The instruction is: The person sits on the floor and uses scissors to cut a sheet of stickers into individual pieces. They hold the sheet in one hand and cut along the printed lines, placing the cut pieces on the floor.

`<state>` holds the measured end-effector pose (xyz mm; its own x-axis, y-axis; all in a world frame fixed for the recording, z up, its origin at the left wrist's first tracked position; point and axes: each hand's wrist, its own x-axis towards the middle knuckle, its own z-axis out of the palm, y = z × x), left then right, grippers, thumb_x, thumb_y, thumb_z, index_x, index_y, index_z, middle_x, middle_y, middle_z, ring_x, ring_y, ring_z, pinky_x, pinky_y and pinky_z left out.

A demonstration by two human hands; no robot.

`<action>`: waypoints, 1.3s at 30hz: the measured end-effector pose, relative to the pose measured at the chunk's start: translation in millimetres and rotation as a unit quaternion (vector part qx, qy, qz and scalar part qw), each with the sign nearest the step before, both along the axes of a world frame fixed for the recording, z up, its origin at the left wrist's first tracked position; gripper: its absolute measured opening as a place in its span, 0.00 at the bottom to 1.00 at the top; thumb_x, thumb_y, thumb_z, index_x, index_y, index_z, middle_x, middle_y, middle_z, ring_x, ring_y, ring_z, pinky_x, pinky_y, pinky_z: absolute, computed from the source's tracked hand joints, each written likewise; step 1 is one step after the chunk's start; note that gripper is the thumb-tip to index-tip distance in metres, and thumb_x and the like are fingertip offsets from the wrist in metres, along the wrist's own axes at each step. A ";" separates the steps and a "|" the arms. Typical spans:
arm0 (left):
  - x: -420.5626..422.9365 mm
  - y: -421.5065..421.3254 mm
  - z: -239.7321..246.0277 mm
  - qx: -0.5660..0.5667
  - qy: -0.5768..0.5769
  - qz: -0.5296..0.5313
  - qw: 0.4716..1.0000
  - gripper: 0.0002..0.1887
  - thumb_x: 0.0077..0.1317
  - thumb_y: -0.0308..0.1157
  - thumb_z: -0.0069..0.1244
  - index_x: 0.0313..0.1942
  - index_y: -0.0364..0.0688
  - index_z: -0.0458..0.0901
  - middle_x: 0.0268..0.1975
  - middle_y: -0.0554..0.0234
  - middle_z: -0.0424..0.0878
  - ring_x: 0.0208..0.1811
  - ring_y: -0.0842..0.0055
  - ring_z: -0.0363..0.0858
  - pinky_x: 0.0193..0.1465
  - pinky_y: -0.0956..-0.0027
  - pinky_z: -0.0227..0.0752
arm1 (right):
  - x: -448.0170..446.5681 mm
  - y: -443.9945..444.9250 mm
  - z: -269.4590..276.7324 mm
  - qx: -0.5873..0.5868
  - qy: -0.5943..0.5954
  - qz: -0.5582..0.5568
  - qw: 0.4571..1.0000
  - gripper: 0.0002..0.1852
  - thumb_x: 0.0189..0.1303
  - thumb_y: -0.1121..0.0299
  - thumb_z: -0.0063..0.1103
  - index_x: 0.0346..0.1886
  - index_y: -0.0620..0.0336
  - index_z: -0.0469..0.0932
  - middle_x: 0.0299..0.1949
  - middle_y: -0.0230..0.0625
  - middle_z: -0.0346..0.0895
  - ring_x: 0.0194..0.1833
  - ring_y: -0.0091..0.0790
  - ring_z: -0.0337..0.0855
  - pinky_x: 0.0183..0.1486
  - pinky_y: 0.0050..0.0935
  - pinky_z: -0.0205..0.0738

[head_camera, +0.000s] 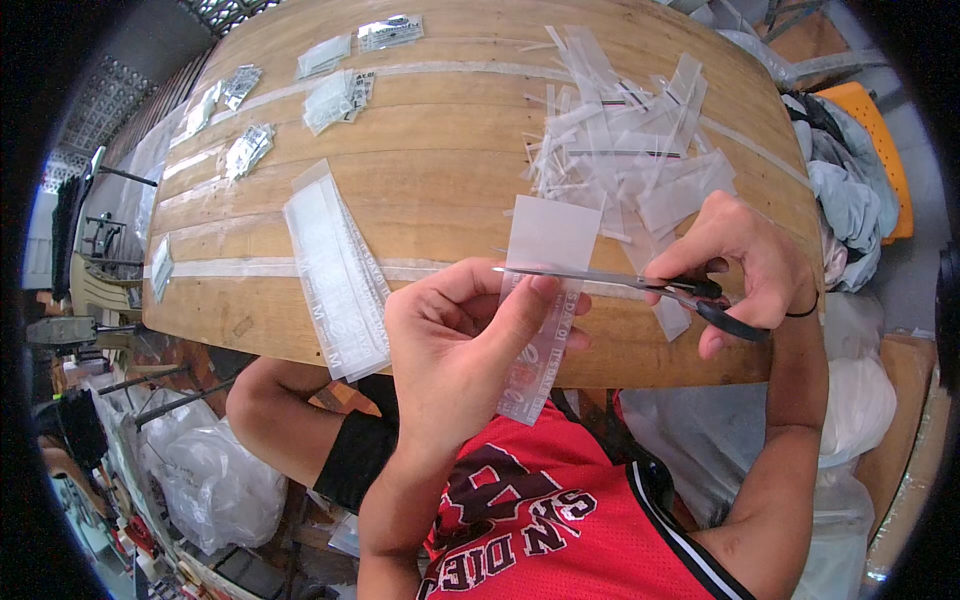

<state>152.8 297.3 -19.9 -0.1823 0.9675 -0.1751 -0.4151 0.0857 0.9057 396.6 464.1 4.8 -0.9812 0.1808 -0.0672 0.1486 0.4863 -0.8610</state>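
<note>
Between the thumb and fingers of my left hand [465,337] is a translucent printed plastic strip [555,232], held upright above the table's near edge. Its upper part is blank and its lower part bears white lettering. My right hand [750,262] grips scissors [637,283] with black handles. The blades lie across the strip just above my left thumb, at the border of the blank and printed parts. Left of my left hand, a fanned stack of similar printed strips [330,277] rests on the table.
Clear plastic offcuts [615,142] form a loose heap on the wooden table [442,180]. Small piles of cut printed pieces [330,97] lie at the far left. An orange plastic chair [870,150] with cloth on it stands right; plastic bags [217,480] sit below left.
</note>
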 end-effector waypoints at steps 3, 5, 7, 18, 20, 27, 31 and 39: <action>-0.3 0.6 -2.0 0.012 -0.006 -0.002 1.000 0.11 0.75 0.28 0.54 0.42 0.25 0.84 0.36 0.43 0.90 0.31 0.67 0.91 0.33 0.66 0.88 | 0.8 -0.5 -1.6 0.003 0.004 -0.004 1.000 0.35 0.44 0.50 0.87 0.48 0.70 0.85 0.31 0.37 0.89 0.24 0.26 0.86 0.29 0.23 0.78; -0.5 0.7 -1.8 0.010 -0.004 -0.002 1.000 0.11 0.75 0.28 0.54 0.42 0.25 0.84 0.36 0.43 0.90 0.31 0.66 0.91 0.33 0.66 0.88 | 0.0 -0.8 -1.2 0.009 0.008 -0.004 1.000 0.35 0.44 0.50 0.87 0.48 0.70 0.85 0.31 0.37 0.89 0.24 0.27 0.86 0.29 0.23 0.78; -0.3 0.7 -2.3 0.011 -0.008 0.001 1.000 0.11 0.75 0.28 0.55 0.42 0.25 0.83 0.36 0.43 0.90 0.31 0.66 0.91 0.32 0.66 0.88 | -3.5 -3.3 -1.7 -0.001 0.035 -0.012 0.999 0.32 0.43 0.57 0.87 0.48 0.68 0.85 0.25 0.37 0.84 0.21 0.28 0.83 0.26 0.25 0.74; -0.4 0.2 -2.8 0.014 -0.028 0.005 1.000 0.10 0.74 0.28 0.55 0.40 0.27 0.84 0.35 0.44 0.90 0.33 0.66 0.91 0.32 0.65 0.89 | -0.3 1.4 -0.6 0.033 0.026 0.019 0.999 0.36 0.46 0.52 0.87 0.52 0.70 0.84 0.34 0.41 0.90 0.24 0.29 0.87 0.28 0.23 0.78; 0.3 0.3 -2.1 0.014 -0.024 0.009 1.000 0.10 0.74 0.28 0.56 0.39 0.27 0.83 0.35 0.45 0.90 0.33 0.66 0.91 0.32 0.65 0.89 | -0.5 1.5 -0.8 0.037 0.022 0.020 0.999 0.36 0.46 0.52 0.87 0.52 0.70 0.84 0.34 0.41 0.90 0.24 0.29 0.87 0.28 0.23 0.78; -3.2 0.0 -2.8 0.006 -0.026 -0.007 1.000 0.09 0.73 0.27 0.56 0.38 0.28 0.83 0.34 0.45 0.90 0.32 0.66 0.91 0.32 0.65 0.89 | -0.6 0.4 -0.5 0.041 0.033 0.017 0.998 0.35 0.46 0.53 0.87 0.52 0.70 0.84 0.33 0.41 0.90 0.23 0.29 0.87 0.27 0.23 0.77; -3.0 0.1 -0.7 -0.003 -0.024 0.000 1.000 0.09 0.73 0.28 0.57 0.37 0.29 0.83 0.33 0.45 0.89 0.30 0.67 0.91 0.31 0.66 0.88 | -1.3 -0.1 1.3 0.040 0.026 0.015 0.999 0.34 0.46 0.54 0.87 0.51 0.70 0.85 0.33 0.40 0.90 0.23 0.29 0.87 0.26 0.23 0.76; -2.5 -0.7 -1.9 0.006 -0.029 -0.003 1.000 0.09 0.73 0.28 0.57 0.37 0.30 0.84 0.33 0.46 0.90 0.28 0.68 0.90 0.30 0.67 0.86 | -0.5 -2.2 -2.0 0.053 0.042 0.007 0.998 0.32 0.46 0.55 0.87 0.50 0.68 0.86 0.32 0.39 0.90 0.21 0.27 0.86 0.25 0.22 0.75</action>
<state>150.4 296.5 -21.8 -0.1674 0.9705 -0.1734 -0.4660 0.0771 0.8814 396.1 461.9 2.8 -0.9852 0.1679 0.0333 0.0707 0.5764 -0.8141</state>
